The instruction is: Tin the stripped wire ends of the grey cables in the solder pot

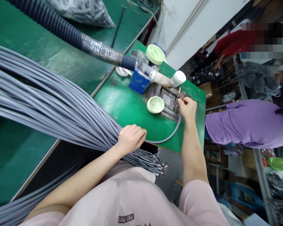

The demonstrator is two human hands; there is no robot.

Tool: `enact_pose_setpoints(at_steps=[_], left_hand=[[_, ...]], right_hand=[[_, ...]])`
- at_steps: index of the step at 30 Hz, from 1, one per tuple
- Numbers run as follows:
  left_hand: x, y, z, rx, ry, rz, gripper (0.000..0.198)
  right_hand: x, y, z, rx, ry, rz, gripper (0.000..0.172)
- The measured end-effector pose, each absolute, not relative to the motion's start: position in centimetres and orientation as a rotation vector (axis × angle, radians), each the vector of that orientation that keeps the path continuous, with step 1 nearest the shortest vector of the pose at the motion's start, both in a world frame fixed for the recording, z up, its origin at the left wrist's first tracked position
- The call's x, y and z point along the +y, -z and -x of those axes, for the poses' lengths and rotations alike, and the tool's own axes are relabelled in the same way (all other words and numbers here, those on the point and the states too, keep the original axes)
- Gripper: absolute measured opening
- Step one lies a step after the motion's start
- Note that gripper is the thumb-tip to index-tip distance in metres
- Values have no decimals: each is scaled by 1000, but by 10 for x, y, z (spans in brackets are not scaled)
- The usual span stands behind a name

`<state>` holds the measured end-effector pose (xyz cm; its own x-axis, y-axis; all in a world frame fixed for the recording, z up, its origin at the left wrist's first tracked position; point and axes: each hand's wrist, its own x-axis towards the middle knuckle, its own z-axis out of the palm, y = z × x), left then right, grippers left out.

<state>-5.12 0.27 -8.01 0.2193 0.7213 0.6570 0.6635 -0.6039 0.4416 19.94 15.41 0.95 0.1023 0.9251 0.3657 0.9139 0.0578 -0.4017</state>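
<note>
My right hand (188, 108) pinches the end of a grey cable (172, 135), where thin reddish-brown wires (183, 95) stick out past the fingertips. It is at the right edge of a square metal solder pot (168, 99) with a shiny grey middle. From there the cable curves down and left to my left hand (131, 138), whose fingers are curled over it. That hand rests on a thick bundle of grey cables (61, 100); its palm side is hidden. Left of the pot stands an open pale-green round tub (155, 104).
A ribbed black hose (61, 28) reaches over the green table (132, 108) to a blue box (139, 81) and a pale nozzle beside the pot. A white jar (178, 78) and pale-green lid (155, 54) are behind. People in purple (250, 124) and red work at right.
</note>
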Motion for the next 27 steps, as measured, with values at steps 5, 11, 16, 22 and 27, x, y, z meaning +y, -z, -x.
enact_pose_setpoints(at_steps=[5,11,16,22,27], left_hand=[[3,77,52,1336,-1386,-2402,7],[3,74,52,1333,-1374,-2409,9],[-1,68,54,1251,-1378,-2264,11],[-28,54,42,939,-1368,-2177,7],[-49,59,20,726,-981,-2356,13]], right_hand=[[81,-19,-224,-1478,-418,1691,23],[-37,-11,-246,-1149,-426,1700,27],[-117,9,-256,-855,-474,1611,26],[-169,34,-258,-679,-597,1537,33],[-175,41,-254,-636,-705,1505,35]])
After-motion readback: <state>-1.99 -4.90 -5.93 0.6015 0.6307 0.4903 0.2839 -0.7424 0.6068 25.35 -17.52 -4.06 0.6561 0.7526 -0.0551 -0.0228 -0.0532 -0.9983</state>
